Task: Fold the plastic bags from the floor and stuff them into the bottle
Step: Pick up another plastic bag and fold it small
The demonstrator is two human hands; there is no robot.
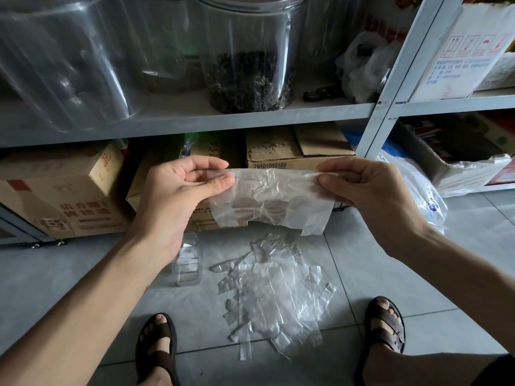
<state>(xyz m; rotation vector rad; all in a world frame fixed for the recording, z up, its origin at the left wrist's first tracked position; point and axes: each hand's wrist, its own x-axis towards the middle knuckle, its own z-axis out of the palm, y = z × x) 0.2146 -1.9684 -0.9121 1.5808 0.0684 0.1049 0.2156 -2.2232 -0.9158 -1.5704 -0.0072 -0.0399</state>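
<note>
I hold a thin, see-through plastic bag point(274, 200) stretched out in the air in front of the shelf. My left hand point(178, 190) pinches its top left corner and my right hand point(367, 190) pinches its top right corner. The bag hangs down between them, partly doubled over. Below on the grey tiles lies a loose pile of clear plastic bags point(273, 293). A clear plastic bottle point(188, 263) stands on the floor left of the pile, partly hidden by my left wrist, with some white folded plastic inside it.
A grey metal shelf point(195, 118) rises right behind the bag, carrying big clear jars point(248, 57). Cardboard boxes point(64, 190) fill the space under it. A large white plastic bag point(423, 190) lies at the right. My sandalled feet point(156, 346) flank the pile.
</note>
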